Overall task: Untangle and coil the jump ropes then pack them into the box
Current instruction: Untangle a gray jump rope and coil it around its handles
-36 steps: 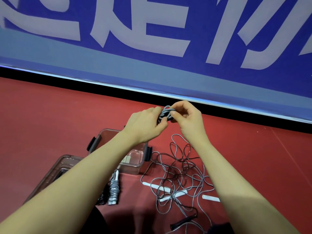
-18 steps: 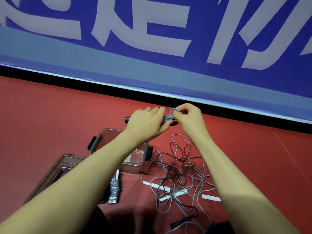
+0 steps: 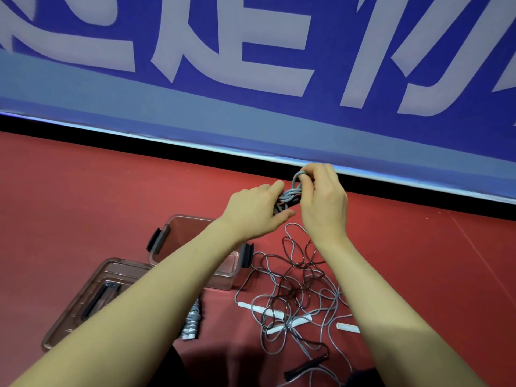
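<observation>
Midway above a red floor point(image 3: 83, 208), a person's two bare hands work a grey jump rope bundle with black handles point(image 3: 289, 198), wound into a tight coil. Left hand point(image 3: 255, 209) has its grip curled around the bundle's lower part, thumb underneath; right hand point(image 3: 324, 199) pinches a grey loop standing up from the top of the coil, fingers closed on the cord. Below the forearms, a translucent brown plastic box with black clips point(image 3: 167, 238) sits open on the floor, its translucent brown lid point(image 3: 83, 305) lying just beside it to the left. A second coiled grey rope point(image 3: 192, 322) lies near the box's front edge, partly hidden by the left forearm. To the right, a loose tangle of grey and dark cords with white and black handles point(image 3: 296, 297) sprawls across the floor. A blue banner with large pale lettering point(image 3: 251, 65) fills the background.
</observation>
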### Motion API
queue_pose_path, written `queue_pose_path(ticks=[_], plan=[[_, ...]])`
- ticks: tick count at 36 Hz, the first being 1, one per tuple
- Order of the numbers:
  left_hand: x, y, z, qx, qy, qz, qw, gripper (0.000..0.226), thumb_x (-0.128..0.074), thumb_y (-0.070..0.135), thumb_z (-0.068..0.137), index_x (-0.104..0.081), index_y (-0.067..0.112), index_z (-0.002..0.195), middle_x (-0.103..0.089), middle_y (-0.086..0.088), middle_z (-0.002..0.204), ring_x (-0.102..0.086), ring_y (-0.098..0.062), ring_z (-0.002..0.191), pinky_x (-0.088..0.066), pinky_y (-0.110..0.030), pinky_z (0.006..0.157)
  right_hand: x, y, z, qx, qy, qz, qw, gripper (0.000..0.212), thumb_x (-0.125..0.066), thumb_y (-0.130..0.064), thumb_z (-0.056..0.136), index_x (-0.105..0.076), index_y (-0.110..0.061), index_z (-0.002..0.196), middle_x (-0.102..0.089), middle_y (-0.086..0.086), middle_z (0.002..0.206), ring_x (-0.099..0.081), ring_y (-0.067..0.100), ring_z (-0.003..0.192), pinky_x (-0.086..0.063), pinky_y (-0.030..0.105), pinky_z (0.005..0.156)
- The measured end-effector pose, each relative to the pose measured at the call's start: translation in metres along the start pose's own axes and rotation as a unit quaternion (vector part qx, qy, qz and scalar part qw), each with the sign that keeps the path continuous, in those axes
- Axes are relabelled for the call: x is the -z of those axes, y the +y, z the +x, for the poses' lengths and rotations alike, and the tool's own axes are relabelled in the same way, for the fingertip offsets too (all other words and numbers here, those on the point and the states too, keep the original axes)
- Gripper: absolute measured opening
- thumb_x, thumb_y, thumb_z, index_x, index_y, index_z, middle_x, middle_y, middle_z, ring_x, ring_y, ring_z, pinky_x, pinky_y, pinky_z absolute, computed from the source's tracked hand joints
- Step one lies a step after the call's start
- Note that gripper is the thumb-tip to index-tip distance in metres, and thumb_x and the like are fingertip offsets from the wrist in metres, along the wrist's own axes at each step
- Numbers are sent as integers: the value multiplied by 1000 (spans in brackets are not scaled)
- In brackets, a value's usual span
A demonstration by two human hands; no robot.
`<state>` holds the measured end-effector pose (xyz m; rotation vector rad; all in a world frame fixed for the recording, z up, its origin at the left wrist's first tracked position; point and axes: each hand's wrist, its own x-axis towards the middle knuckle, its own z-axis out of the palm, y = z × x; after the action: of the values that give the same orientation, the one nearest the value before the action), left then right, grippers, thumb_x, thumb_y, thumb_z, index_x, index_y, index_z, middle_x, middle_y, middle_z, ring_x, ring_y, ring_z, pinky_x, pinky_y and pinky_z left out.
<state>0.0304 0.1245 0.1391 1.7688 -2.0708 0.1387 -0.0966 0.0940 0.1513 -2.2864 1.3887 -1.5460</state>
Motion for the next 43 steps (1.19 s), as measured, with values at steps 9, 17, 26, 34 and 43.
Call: queue_pose_path(ticks=[9,17,26,34,43], plan=[[0,15,4,28,26,-7,999,32,-43,47,95,-25,21,93,-60,-3,90,-58,-32,80,-31,-32,57,2,6,2,-44,11,4,999,19,-48,-15,96,-63,-5,90,-65,12,81,-56,35,74,-35,35,62],[0,19,-1,0,41,34,999,41,-44,49,94,-43,13,116,-60,-2,99,-61,-32,83,-34,-30,57,1,11,13,-195,53,137,970,23,-47,-19,90,-61,-7,75,-62,12,63,-59,38,62,-51,50,65],[6,23,-11,1,28,70,997,44,-40,50,94,-43,17,123,-57,-6,96,-61,-35,81,-35,-32,57,8,6,10,-284,22,201,937,26,-52,-24,82,-55,-28,56,-59,-7,49,-62,34,62,-53,54,63],[21,21,-29,-20,-6,137,990,42,-38,50,95,-41,16,120,-57,-4,100,-62,-33,86,-32,-31,58,14,-4,-6,-404,-32,318,857,25,-50,-2,91,-59,-11,69,-59,8,60,-57,9,38,-37,17,33],[23,10,-58,32,-72,17,997,31,-40,35,95,-38,14,118,-52,-9,102,-58,-37,88,-38,-34,64,12,-21,-25,-384,-108,354,846,18,-54,-8,93,-59,-9,76,-55,4,64,-55,14,55,-48,19,45]])
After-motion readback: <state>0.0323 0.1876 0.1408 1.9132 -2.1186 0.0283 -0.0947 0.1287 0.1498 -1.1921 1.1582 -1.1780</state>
